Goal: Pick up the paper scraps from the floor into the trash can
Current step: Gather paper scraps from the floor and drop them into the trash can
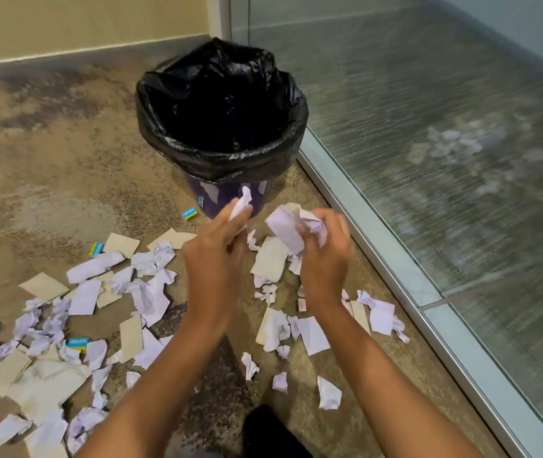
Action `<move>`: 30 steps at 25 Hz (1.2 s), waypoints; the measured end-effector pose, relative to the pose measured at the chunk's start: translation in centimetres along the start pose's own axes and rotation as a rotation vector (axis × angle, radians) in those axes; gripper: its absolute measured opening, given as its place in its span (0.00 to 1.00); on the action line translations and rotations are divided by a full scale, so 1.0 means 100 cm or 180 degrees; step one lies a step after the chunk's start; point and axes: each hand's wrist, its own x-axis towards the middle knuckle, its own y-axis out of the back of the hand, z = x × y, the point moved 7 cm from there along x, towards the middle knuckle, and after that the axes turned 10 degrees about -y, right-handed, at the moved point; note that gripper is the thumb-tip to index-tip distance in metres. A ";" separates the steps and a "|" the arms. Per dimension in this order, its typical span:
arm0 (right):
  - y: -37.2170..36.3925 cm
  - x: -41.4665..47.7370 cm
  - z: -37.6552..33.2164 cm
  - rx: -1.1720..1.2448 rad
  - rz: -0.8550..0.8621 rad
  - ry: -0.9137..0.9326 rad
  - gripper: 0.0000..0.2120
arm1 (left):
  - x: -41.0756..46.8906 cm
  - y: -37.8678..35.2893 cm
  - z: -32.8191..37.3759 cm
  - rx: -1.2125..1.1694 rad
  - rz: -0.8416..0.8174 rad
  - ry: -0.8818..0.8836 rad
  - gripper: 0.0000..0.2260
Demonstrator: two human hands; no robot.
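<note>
A purple trash can (210, 198) lined with a black bag (220, 160) stands on the floor just beyond my hands, its mouth open and dark. My left hand (213, 249) grips a small crumpled white scrap (242, 204) that sticks up near the can's base. My right hand (324, 249) is closed on a larger wad of white paper (288, 226). Both hands hover above the floor, slightly blurred. Several white and beige paper scraps (151, 292) lie scattered across the carpet below and to the left.
A frosted glass wall with a metal bottom rail (395, 259) runs along the right. A cream wall with a skirting board closes the back. Small blue and yellow card pieces (189, 213) lie among the scraps. A dark shoe or knee (263, 428) shows at the bottom.
</note>
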 end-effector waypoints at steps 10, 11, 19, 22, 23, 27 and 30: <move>-0.097 0.118 -0.128 0.0518 0.0121 0.0457 0.07 | 0.169 0.010 -0.044 -0.0021 0.0267 0.0097 0.13; -0.110 0.126 -0.128 0.0438 0.0075 0.0423 0.08 | 0.176 0.002 -0.054 0.0056 0.0159 0.0150 0.12; -0.176 0.144 -0.092 -0.0459 -0.1098 0.0133 0.25 | 0.178 -0.030 -0.113 0.0069 -0.0660 0.0716 0.18; -0.162 0.137 -0.101 -0.0338 -0.0913 0.0444 0.22 | 0.175 -0.019 -0.109 0.0034 -0.0361 0.0596 0.15; -0.153 0.135 -0.106 -0.0306 -0.0783 0.0563 0.20 | 0.171 -0.013 -0.106 -0.0094 -0.0183 0.0556 0.13; -0.111 0.102 -0.110 -0.0017 -0.0285 0.0938 0.12 | 0.133 0.018 -0.099 -0.0125 0.0370 0.0119 0.06; -0.084 0.059 -0.082 0.0106 -0.0149 0.0963 0.11 | 0.081 0.034 -0.113 -0.0069 0.0527 0.0097 0.04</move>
